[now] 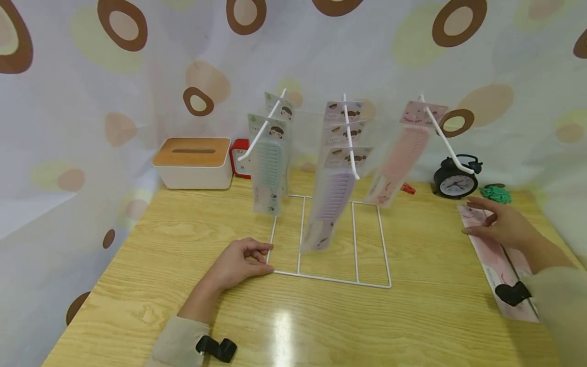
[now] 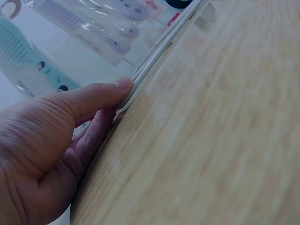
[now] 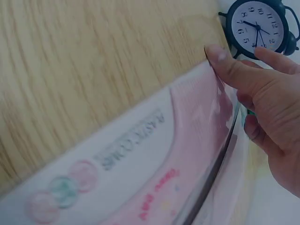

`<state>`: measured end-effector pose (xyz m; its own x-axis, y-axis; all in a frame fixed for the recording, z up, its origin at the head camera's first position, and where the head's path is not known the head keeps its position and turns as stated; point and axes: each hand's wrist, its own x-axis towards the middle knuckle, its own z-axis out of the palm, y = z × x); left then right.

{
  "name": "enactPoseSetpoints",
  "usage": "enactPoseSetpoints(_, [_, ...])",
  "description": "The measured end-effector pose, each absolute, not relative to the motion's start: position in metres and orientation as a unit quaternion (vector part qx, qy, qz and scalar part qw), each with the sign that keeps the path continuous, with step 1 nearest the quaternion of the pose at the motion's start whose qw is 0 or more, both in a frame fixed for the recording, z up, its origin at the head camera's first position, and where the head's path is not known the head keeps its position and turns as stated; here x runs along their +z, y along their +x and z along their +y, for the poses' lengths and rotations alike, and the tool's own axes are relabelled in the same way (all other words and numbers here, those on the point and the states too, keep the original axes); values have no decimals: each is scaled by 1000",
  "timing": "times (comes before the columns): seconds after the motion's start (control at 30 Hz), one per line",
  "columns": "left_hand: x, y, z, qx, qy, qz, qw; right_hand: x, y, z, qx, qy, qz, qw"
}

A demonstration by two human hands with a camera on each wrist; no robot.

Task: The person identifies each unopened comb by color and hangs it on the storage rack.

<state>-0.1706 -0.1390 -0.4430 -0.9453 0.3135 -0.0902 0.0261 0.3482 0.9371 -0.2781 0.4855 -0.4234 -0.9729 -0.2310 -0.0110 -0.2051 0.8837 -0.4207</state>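
My left hand holds the front left corner of a white wire display rack; its thumb lies on the wire in the left wrist view. Packaged combs hang from the three hooks: green ones at left, several purple ones in the middle, a pink one at right. At the table's right side my right hand pinches the far end of a pink packaged comb. More pink packaging shows beyond a dark gap; whether it is a separate package I cannot tell.
A tissue box with a wooden lid and a red clock stand at the back left. Behind the right hand are a black alarm clock and a green bundle. A small red clip-like item lies near the rack.
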Motion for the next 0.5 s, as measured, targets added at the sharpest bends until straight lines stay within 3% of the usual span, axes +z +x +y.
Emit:
enactPoseSetpoints(0.13, [-443, -169, -139, 566, 106, 807, 131, -425, -276, 481, -230, -108, 966, 54])
enactPoseSetpoints(0.5, [-442, -168, -138, 564, 102, 809, 131, -428, -260, 445, -379, -32, 925, 11])
